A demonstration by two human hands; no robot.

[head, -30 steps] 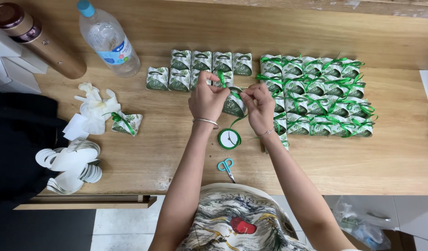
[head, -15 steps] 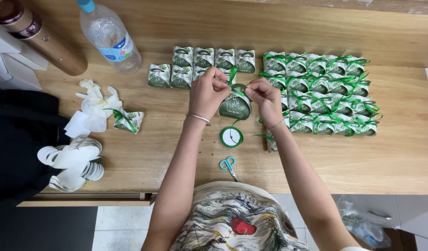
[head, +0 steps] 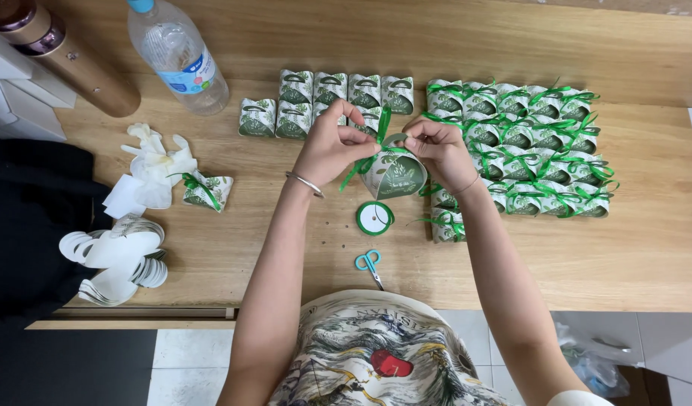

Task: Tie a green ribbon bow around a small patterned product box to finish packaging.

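Above the wooden table (head: 647, 248), left hand (head: 327, 150) and right hand (head: 436, 150) — each grip pinching green ribbon (head: 381, 124); leaf-printed favour box (head: 395, 177) between.

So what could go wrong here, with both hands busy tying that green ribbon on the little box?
The green ribbon might slip from the left hand or the right hand before the knot holds, since each grip is only a fingertip pinch. Squeezing could dent the small leaf-print box, which looks like thin card. The forearms also hang over the ribbon spool and the teal scissors, and could nudge them.
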